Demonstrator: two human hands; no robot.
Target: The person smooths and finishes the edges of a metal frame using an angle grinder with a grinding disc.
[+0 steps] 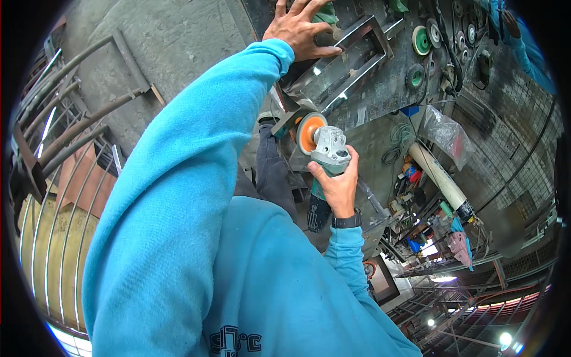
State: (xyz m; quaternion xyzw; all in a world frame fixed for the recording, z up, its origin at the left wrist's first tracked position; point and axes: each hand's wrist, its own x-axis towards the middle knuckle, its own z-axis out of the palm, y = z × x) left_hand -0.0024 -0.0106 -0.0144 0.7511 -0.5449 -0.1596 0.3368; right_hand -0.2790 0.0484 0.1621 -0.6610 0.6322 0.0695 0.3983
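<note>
Right of the right hand I have room above the floor until the pale tube; for the left hand, the metal frame and, beyond it, discs obstruct rightward travel across the desk.

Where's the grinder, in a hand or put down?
In a hand: the right hand grips the grinder behind its orange disc. Whether it's switched on, I cannot tell.
</note>
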